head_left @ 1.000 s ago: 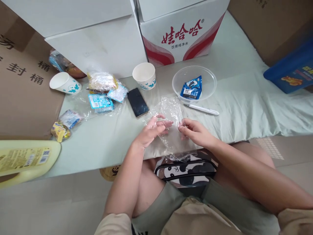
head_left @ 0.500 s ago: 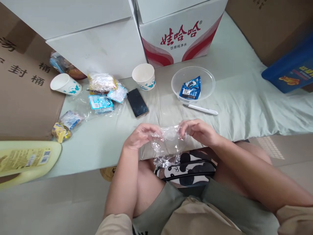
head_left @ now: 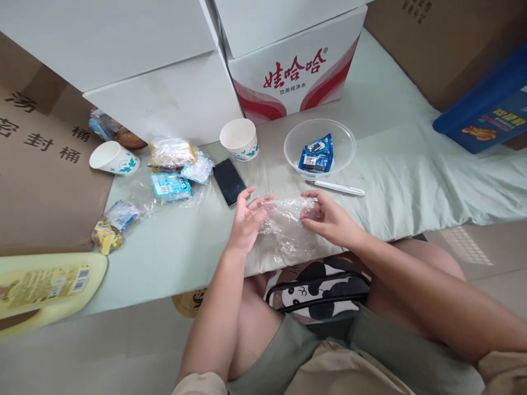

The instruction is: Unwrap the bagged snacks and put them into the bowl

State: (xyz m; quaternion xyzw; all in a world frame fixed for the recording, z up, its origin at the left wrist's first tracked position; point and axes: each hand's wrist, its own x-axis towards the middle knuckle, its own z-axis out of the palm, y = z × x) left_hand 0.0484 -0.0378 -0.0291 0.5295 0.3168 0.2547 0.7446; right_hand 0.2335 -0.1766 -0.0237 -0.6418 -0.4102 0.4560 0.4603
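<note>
The bag point(head_left: 286, 222), just below frame centre, looks light, limp and slippery, best pinched at its side edges, where the right hand's point(head_left: 332, 220) fingers grip and the left hand's point(head_left: 246, 224) spread, hold unclear.

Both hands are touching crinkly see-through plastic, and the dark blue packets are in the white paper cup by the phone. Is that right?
Not quite. The dark blue packets are in the see-through bowl, not the white paper cup, as the head view shows. The left hand and right hand are touching crinkly plastic, as you say.
</note>
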